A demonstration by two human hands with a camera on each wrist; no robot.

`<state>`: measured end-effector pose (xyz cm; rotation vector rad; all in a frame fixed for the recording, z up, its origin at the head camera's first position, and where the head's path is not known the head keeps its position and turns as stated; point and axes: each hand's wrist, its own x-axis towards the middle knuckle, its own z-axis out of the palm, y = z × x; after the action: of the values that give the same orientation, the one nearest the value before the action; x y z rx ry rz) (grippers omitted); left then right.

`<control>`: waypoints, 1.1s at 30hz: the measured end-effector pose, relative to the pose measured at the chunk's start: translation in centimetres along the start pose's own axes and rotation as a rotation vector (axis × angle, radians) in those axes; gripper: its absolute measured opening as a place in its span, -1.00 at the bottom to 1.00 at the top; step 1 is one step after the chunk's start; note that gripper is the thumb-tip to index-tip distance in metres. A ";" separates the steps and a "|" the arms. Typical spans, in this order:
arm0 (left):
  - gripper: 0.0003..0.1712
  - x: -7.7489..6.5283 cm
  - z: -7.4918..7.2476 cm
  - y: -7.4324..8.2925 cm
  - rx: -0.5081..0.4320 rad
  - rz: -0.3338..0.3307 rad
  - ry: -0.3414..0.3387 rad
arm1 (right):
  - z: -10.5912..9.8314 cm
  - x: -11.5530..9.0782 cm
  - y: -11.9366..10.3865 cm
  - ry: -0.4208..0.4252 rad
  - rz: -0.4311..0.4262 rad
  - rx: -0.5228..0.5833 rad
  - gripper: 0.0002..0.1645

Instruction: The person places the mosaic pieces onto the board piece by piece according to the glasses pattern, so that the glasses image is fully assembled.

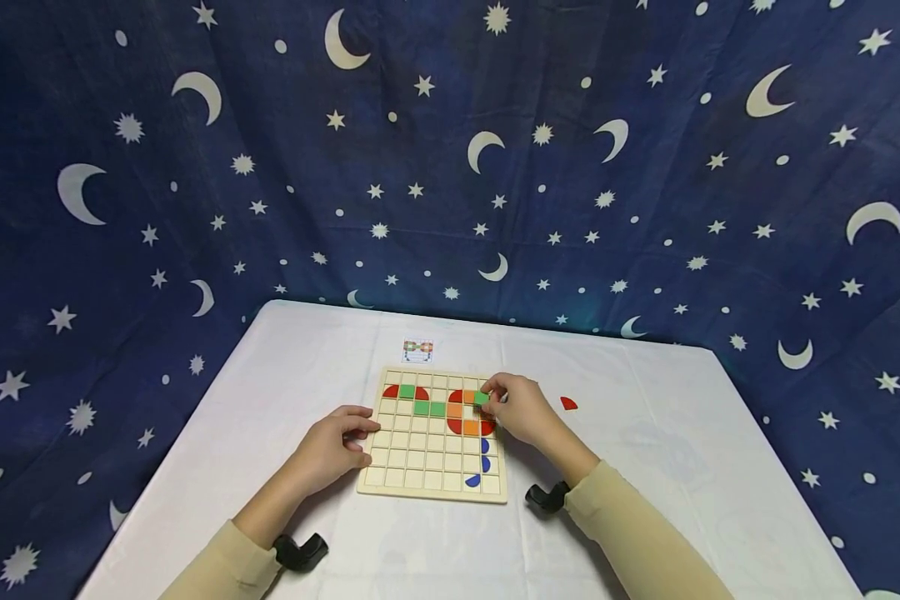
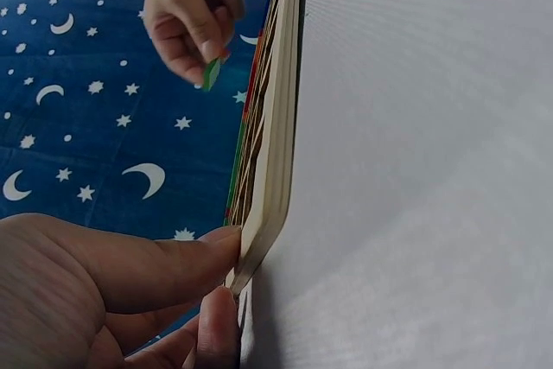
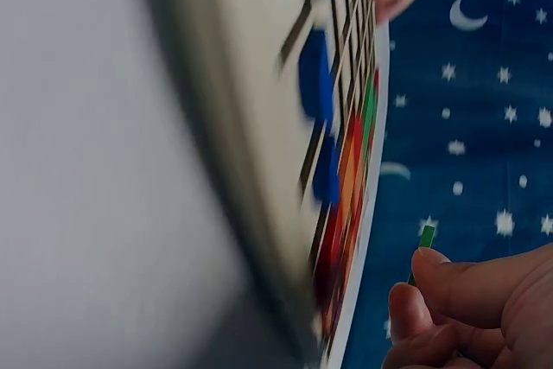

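Note:
A wooden grid board (image 1: 397,460) lies on the table, with coloured tiles in some of its squares. My left hand (image 1: 328,450) holds the board's left edge; in the left wrist view the thumb (image 2: 173,270) and a finger press that edge. Over the board's upper right, my right hand (image 1: 523,410) pinches a green square tile (image 1: 482,398) between thumb and fingers, held above the board in the right wrist view. Red and orange pieces (image 1: 454,410) form a ring below it. Green tiles (image 1: 429,408) and red quarter pieces (image 1: 391,391) sit further left.
Blue half-round pieces (image 1: 485,464) lie in the board's lower right squares. A loose red quarter piece (image 1: 568,403) is on the white table (image 1: 645,492) to the right. A small pattern card (image 1: 417,351) lies behind the board. A starry blue cloth (image 1: 450,183) hangs around the table.

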<state>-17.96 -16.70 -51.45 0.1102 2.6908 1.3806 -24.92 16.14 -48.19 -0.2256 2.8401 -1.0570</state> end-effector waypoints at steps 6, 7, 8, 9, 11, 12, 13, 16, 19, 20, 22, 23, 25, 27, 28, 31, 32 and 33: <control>-0.48 0.1 0.1 -0.1 -0.001 0.001 -0.001 | 2.3 0.4 -2.2 -0.042 -0.078 0.033 -0.84; -0.48 0.1 0.1 0.0 -0.001 0.001 -0.001 | 2.6 0.5 -2.5 -0.049 -0.096 0.039 -0.84; -0.48 0.1 0.1 0.0 0.000 0.002 0.000 | 3.0 0.5 -2.8 -0.054 -0.116 0.040 -0.83; -0.48 0.1 0.1 0.0 0.000 0.002 0.000 | 3.4 0.6 -3.1 -0.058 -0.133 0.039 -0.83; -0.48 0.1 0.1 0.0 0.001 0.004 -0.001 | 4.1 0.8 -3.8 -0.063 -0.161 0.045 -0.82; -0.48 0.1 0.1 0.0 0.002 0.006 -0.003 | 4.5 0.8 -4.1 -0.069 -0.168 0.049 -0.82; -0.48 0.1 0.1 -0.1 0.004 0.007 -0.004 | 4.8 0.8 -4.5 -0.077 -0.172 0.053 -0.82; -0.48 0.1 0.1 -0.1 0.010 0.008 -0.004 | 5.6 1.1 -5.7 -0.094 -0.171 0.077 -0.83; -0.48 0.1 0.0 -0.2 0.010 0.005 -0.004 | 6.4 1.5 -7.0 -0.106 -0.175 0.076 -0.84; -0.48 0.1 0.0 -0.2 0.007 0.004 -0.005 | 6.7 1.7 -7.4 -0.105 -0.178 0.071 -0.85; -0.48 0.1 -0.1 -0.3 0.002 0.005 -0.007 | 7.2 2.0 -8.1 -0.109 -0.180 0.061 -0.85; -0.48 0.1 -0.1 -0.3 0.000 0.006 -0.008 | 7.4 2.1 -8.3 -0.111 -0.181 0.059 -0.84; -0.48 0.1 -0.1 -0.3 -0.002 0.011 -0.008 | 8.0 2.4 -8.7 -0.110 -0.181 0.060 -0.83; -0.49 0.1 0.0 -0.3 -0.004 0.014 -0.006 | 8.5 2.6 -9.0 -0.107 -0.184 0.055 -0.83; -0.49 0.1 0.0 -0.3 -0.005 0.016 -0.006 | 8.8 2.8 -9.1 -0.105 -0.187 0.046 -0.83; -0.49 0.2 -0.1 -0.4 -0.010 0.018 -0.009 | 9.6 3.1 -9.2 -0.100 -0.184 0.015 -0.84; -0.49 0.2 -0.2 -0.4 -0.012 0.018 -0.011 | 9.8 3.2 -9.2 -0.099 -0.183 0.007 -0.84; -0.49 0.2 -0.2 -0.4 -0.014 0.019 -0.012 | 10.0 3.2 -9.2 -0.096 -0.181 -0.005 -0.85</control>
<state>-18.17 -17.07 -51.70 0.1426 2.6760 1.3996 -25.70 2.31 -49.86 -0.5285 2.7788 -1.0393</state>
